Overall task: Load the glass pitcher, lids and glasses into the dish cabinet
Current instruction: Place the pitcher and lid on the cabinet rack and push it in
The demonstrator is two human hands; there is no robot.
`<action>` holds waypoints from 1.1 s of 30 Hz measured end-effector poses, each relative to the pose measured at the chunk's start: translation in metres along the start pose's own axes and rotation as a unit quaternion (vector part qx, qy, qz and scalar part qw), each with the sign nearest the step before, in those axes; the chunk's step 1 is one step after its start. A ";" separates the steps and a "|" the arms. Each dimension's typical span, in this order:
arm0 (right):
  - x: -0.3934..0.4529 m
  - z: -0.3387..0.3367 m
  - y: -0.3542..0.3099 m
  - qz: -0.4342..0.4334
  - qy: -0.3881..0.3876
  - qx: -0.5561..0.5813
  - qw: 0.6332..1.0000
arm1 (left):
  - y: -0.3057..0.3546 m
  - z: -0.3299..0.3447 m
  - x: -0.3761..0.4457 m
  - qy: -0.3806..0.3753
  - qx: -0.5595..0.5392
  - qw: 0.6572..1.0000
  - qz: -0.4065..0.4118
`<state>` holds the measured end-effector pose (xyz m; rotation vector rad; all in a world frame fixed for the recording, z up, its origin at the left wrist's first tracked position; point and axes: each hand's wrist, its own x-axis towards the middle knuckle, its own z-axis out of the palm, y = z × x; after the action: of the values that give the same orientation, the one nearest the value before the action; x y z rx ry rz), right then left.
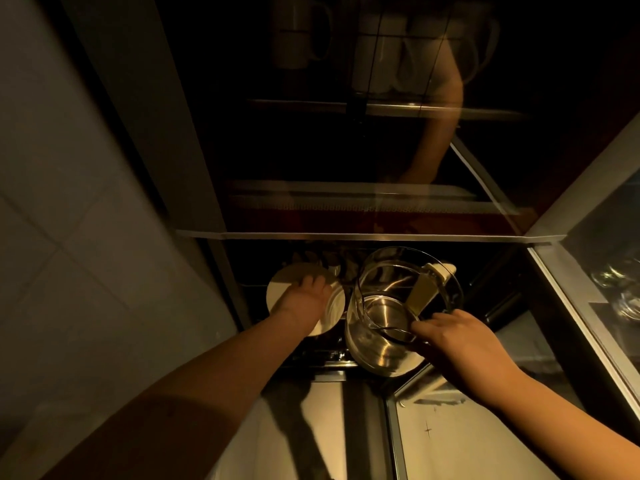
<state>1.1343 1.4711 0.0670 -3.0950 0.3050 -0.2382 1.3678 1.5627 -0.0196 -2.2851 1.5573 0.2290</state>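
Note:
A clear glass pitcher (388, 306) with a shiny metal base is tilted inside the lower compartment of the dish cabinet (374, 236). My right hand (457, 344) grips its near rim by the handle. A pale lid part (438, 271) shows at its far rim. Left of the pitcher, a round pale lid (287, 282) lies in the same compartment, and my left hand (304, 296) lies on top of it with fingers bent over it. Another round pale piece (329, 317) sits under that hand.
The cabinet's glass door (588, 271) stands open at the right, with glasses (620, 289) seen through it. An upper shelf (381, 109) holds several pale mugs (304, 32). A tiled wall (69, 237) stands at the left. The lit cabinet ledge (329, 427) lies below my arms.

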 end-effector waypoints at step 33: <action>0.019 0.006 -0.004 0.067 -0.063 0.035 0.995 | -0.010 0.010 0.027 0.039 -0.221 0.974 -0.023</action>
<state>1.1545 1.4710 0.0645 -2.9862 0.4876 -0.0488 1.3877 1.5463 -0.0357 -2.6915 1.6168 0.5275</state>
